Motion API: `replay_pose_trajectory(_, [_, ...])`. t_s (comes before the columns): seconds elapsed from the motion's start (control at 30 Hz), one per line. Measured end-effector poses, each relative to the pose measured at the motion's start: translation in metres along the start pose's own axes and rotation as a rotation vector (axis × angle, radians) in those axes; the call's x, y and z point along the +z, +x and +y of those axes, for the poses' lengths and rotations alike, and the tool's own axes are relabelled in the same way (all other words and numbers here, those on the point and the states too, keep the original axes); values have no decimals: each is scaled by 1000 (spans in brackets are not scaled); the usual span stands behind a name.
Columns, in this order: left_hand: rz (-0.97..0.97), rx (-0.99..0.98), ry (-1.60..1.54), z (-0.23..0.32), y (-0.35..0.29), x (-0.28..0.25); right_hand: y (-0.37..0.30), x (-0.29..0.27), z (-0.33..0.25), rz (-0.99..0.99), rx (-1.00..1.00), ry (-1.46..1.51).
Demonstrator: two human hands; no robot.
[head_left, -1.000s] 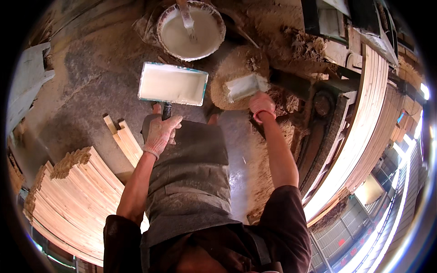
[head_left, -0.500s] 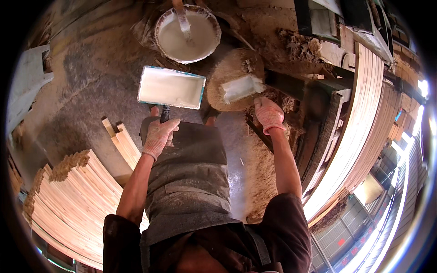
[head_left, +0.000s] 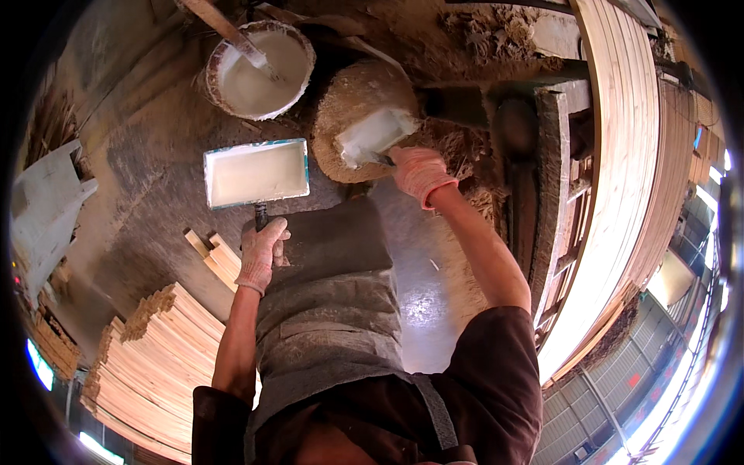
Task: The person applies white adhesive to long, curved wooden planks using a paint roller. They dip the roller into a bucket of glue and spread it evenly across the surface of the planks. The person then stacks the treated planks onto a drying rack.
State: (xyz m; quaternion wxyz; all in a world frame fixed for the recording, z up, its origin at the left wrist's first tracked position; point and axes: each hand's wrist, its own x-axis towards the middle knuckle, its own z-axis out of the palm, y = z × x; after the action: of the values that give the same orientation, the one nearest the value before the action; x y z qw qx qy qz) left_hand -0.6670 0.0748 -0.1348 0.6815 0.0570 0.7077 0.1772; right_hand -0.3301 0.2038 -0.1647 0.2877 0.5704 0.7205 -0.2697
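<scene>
My left hand [head_left: 263,252], in a whitish knit glove, grips the black handle [head_left: 261,215] of a rectangular tray [head_left: 307,167] with teal edges. White liquid fills the tray, held out in front of my apron. My right hand [head_left: 422,174], in a pinkish glove, is closed on the end of a flat tool coated in white [head_left: 376,136], which looks like a wide scraper. That tool lies over a round, brown, dust-caked surface [head_left: 341,97]; whether it touches is unclear. Beyond the tray stands a round bucket [head_left: 213,74] of white liquid with a wooden stick [head_left: 225,29] in it.
Long pale timber strips [head_left: 159,341] are stacked at the lower left, with short pieces [head_left: 221,260] beside them. More long boards [head_left: 628,155] run along the right, by a rough wooden frame [head_left: 554,186]. Shavings and debris [head_left: 496,39] lie at the far right.
The whole view has shifted, so the bucket and round surface appear farther left. My right hand and the white-coated tool have turned, with the forearm now slanting more leftward. The tray stays held.
</scene>
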Motion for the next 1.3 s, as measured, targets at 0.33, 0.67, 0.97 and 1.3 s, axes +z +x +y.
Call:
replay_pose_trajectory(0.33, [-2, 25, 20, 7, 0, 24, -17, 25, -26, 55, -175, -121])
replay_pose_trajectory(0.67, [-41, 2, 40, 15, 3, 20, -12, 25, -47, 13, -143, -106])
replay_pose_trajectory(0.97, [-39, -6, 41, 20, -2, 10, 37, 3, -30, -49, -87, -85])
replay_pose_trajectory(1.3, [-17, -7, 20, 12, 0, -11, 26, -11, -16, 98, -73, -187])
